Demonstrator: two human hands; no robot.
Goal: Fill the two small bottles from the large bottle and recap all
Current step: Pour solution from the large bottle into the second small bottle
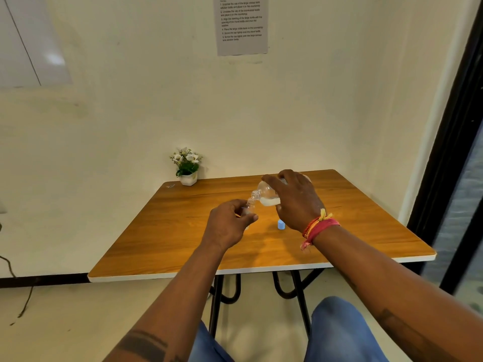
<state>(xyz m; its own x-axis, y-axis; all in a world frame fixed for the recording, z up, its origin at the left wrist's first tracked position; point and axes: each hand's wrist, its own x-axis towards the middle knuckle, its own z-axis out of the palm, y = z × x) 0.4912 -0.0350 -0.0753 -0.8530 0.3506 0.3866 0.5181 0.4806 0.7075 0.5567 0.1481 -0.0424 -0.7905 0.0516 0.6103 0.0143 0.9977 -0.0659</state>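
Observation:
My right hand (295,198) grips the large clear bottle (266,195), tilted with its open neck pointing down and left; liquid pools in its lower side. My left hand (230,223) holds a small clear bottle (248,209) upright just under that neck, mostly hidden by my fingers. The two bottle mouths are nearly touching. A light blue cap (281,224) stands on the wooden table (170,231) between my hands, close to my right wrist. A second small bottle is not visible.
A small white pot of white flowers (187,167) stands at the table's back left corner by the wall. A printed paper sheet (241,24) hangs on the wall above. A dark door frame (449,152) runs down the right side.

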